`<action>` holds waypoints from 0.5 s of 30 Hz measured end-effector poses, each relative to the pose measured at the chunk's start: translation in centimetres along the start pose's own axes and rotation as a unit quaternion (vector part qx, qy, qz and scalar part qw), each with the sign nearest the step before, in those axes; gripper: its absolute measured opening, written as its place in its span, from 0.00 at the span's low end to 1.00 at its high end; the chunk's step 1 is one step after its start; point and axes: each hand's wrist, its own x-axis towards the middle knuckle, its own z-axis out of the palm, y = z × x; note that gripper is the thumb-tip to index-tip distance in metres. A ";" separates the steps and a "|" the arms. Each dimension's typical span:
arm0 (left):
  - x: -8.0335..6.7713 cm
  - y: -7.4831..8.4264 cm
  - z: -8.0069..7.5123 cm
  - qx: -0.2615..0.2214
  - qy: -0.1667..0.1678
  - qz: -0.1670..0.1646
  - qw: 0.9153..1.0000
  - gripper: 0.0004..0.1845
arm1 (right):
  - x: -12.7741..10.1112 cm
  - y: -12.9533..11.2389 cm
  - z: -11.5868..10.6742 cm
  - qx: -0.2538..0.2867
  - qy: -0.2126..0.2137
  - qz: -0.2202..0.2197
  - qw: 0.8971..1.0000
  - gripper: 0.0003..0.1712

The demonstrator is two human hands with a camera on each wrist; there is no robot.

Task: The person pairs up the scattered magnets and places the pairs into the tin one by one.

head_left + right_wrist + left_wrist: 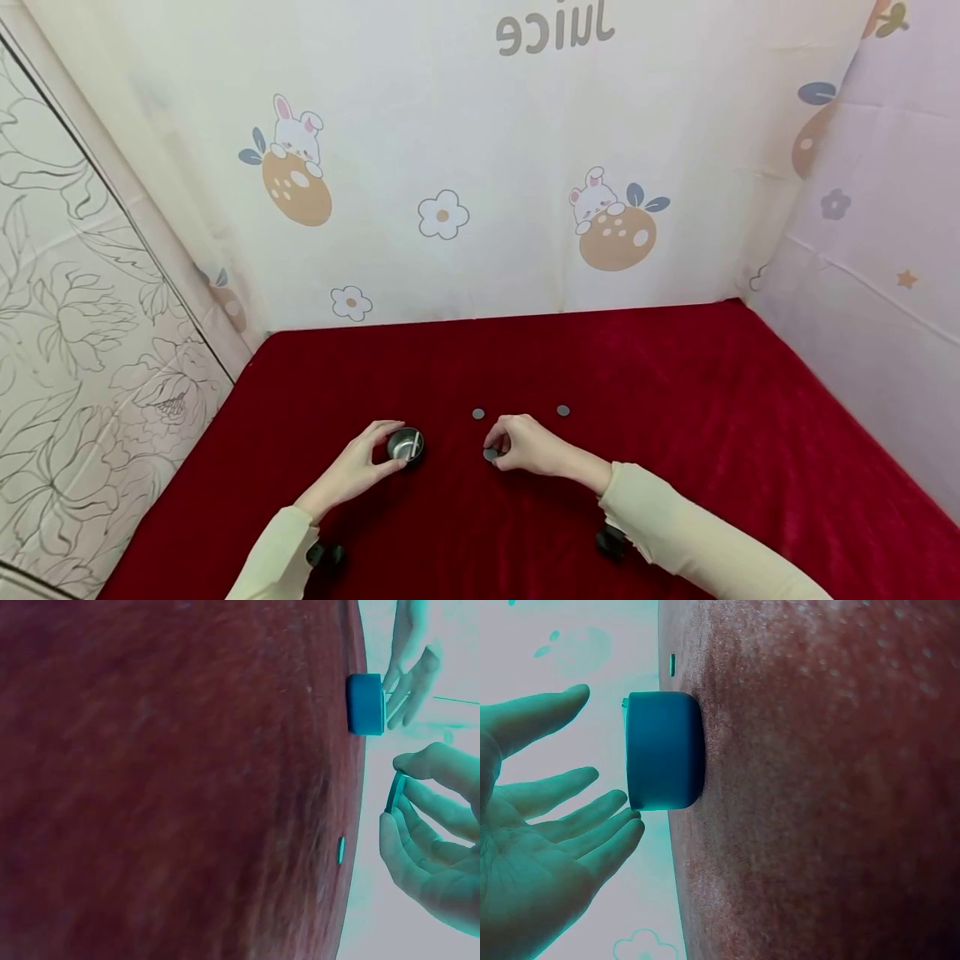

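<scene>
Sleeved arms reach over the red cloth (675, 400). Left hand (352, 471) cups the metal cup (406, 446), fingers spread; right hand (528, 446), just right of the cup, pinches a coin (491, 454).

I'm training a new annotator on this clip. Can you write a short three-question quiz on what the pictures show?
1. True or false: the right hand pinches a coin.
2. How many coins lie loose on the red cloth beyond the hands?
3. What does the left hand touch: A) the small metal cup, B) a spoon, C) a bottle?

Key: 1 true; 2 two; 3 A.
</scene>
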 end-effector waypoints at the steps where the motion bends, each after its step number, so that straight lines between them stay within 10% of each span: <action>1: 0.0 0.0 0.0 -0.001 -0.004 0.001 1.000 0.29 | 0.2 -0.1 0.0 0.004 0.004 0.000 1.000 0.08; 15: 0.3 -0.3 0.0 -0.010 -0.028 -0.004 1.000 0.28 | 2.3 -2.0 0.8 0.053 0.025 -0.004 0.998 0.08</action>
